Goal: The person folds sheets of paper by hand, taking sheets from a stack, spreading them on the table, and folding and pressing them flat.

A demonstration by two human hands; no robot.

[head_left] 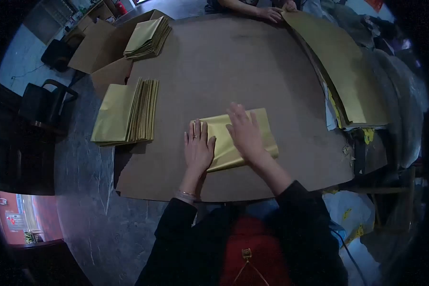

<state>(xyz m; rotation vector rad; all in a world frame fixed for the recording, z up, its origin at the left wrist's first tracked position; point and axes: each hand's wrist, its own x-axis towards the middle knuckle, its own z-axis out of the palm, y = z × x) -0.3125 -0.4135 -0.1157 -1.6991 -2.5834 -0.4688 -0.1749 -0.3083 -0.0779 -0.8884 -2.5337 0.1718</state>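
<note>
A folded sheet of gold paper (pixel 224 138) lies on the brown table board in front of me. My left hand (pixel 199 148) rests flat on its left edge, fingers stretched out and pointing away from me. Over the right part of the sheet is my right hand (pixel 245 131), its fingers spread and slightly smeared by motion. Whether the right palm presses on the paper or hovers just above it I cannot tell. Neither hand holds anything.
Folded gold sheets form a fanned stack (pixel 114 114) at left and another stack (pixel 145 38) behind it, near an open cardboard box (pixel 100 45). Large gold sheets (pixel 343 62) lie at right, with another person's hands (pixel 274 14) at their far end. Chairs (pixel 43 102) stand left.
</note>
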